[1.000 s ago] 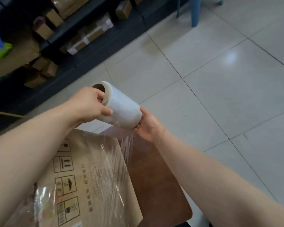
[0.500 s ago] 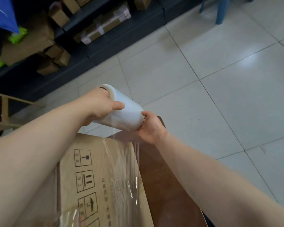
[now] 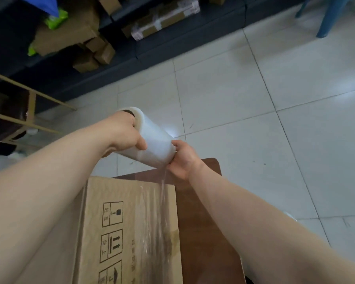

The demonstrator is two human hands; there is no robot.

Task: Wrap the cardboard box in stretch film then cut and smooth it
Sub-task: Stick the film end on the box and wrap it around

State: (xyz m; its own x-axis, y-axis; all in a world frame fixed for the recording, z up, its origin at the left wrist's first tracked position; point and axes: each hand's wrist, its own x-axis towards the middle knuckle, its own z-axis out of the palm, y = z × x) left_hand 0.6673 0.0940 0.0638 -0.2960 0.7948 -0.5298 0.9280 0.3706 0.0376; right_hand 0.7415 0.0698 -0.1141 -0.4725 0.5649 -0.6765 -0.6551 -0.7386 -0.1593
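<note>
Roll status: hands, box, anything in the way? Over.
Left hand and right hand each grip an end of the roll. Film runs down onto the box, uncut. Nothing blocking in view.

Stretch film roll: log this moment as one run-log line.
step: wrapping | left hand: holds stretch film roll far end | right hand: holds near end | film: runs down onto cardboard box | cut: not done
</note>
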